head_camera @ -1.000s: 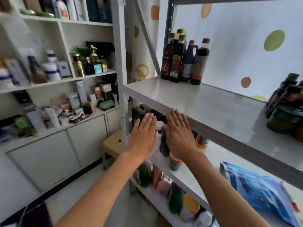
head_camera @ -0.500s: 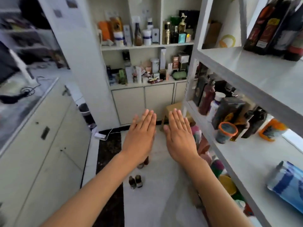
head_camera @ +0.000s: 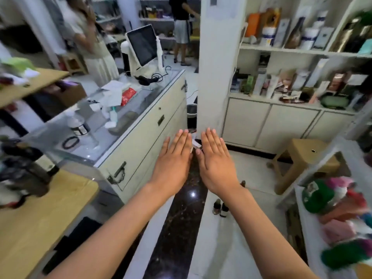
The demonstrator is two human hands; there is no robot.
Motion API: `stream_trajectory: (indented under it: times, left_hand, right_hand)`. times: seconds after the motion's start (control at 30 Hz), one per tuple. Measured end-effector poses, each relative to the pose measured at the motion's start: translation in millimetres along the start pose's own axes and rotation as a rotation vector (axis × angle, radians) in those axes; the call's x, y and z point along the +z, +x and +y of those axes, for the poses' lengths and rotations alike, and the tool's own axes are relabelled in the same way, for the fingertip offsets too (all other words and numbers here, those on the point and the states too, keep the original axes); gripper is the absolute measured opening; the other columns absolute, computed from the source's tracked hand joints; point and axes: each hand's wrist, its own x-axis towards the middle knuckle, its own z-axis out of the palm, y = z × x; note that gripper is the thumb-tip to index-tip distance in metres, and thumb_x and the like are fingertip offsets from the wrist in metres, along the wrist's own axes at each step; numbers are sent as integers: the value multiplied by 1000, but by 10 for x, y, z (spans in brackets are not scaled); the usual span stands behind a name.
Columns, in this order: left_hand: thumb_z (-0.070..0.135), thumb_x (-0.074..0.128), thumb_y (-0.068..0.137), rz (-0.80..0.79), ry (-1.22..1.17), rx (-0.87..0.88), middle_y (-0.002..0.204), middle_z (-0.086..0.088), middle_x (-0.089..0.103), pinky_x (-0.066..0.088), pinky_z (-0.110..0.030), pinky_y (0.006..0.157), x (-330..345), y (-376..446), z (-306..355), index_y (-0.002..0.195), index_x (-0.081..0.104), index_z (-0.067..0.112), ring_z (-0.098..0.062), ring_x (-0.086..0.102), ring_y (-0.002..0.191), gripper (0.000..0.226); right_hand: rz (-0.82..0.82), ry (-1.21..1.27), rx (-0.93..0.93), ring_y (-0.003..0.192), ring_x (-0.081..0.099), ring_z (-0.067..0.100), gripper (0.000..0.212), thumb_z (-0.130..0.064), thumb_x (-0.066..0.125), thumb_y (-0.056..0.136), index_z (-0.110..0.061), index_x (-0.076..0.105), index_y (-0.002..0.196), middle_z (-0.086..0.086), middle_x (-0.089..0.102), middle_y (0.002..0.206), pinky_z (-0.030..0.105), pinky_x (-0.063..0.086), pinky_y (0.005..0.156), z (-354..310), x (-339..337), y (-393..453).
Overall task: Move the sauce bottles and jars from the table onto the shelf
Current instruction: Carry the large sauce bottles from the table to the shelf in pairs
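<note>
My left hand (head_camera: 173, 160) and my right hand (head_camera: 216, 160) are stretched out side by side over the floor, palms down, fingers straight, both empty. On the wooden table (head_camera: 40, 218) at the lower left stand blurred dark sauce bottles (head_camera: 22, 168), well to the left of my left hand. The white metal shelf (head_camera: 306, 228) shows only at the right edge, its low tier holding blurred colourful items.
A cream counter (head_camera: 145, 125) with a glass top, a monitor (head_camera: 143, 44) and clutter stands left of centre. A white pillar (head_camera: 217, 67), a wall cabinet full of boxes, a wooden stool (head_camera: 302, 160), two small bottles on the floor (head_camera: 220, 207), and two people at the back.
The view has swung left, from the shelf with its sauce bottles to the counter and table. Both hands stay flat, empty and side by side in front of me.
</note>
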Motion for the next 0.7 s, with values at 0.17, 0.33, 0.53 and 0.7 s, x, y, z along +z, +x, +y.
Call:
stream_trajectory:
  times: [0.17, 0.33, 0.53, 0.7]
  left_hand:
    - [27, 20, 105, -11, 21, -248, 163, -7, -5, -3, -41, 122, -146, -903, -1116, 153, -5, 9, -18, -10, 149, 57]
    - [24, 29, 103, 16, 23, -497, 163, -6, -3, -9, -38, 118, -300, -1931, -2192, 154, 0, 8, -19, -6, 150, 60]
    - [31, 13, 100, 14, 42, -715, 162, -8, 11, 4, -41, 121, -403, -3064, -3297, 154, 15, 7, -20, 5, 150, 59]
    - [30, 17, 106, -3, 3, -834, 163, -4, -6, -3, -39, 122, -479, -3739, -3915, 155, 0, 11, -16, -9, 150, 56]
  right_hand:
    - [-127, 39, -220, 145, -14, 6, 56, -35, 22, 107, -10, 11, 156, 5, 3, 164, 25, -12, 119, -1312, 542, 135]
    - [-218, 92, -424, 149, -8, 9, 56, -33, 24, 107, -10, 13, 156, 6, 6, 164, 26, -10, 119, -2686, 1139, 154]
    - [-342, 128, -597, 145, -13, 5, 57, -38, 18, 106, -11, 12, 156, 5, 5, 164, 27, -9, 120, -4101, 1873, -42]
    - [-425, 141, -653, 148, -9, 8, 56, -34, 24, 107, -11, 13, 156, 5, 5, 165, 25, -10, 119, -4934, 2352, -181]
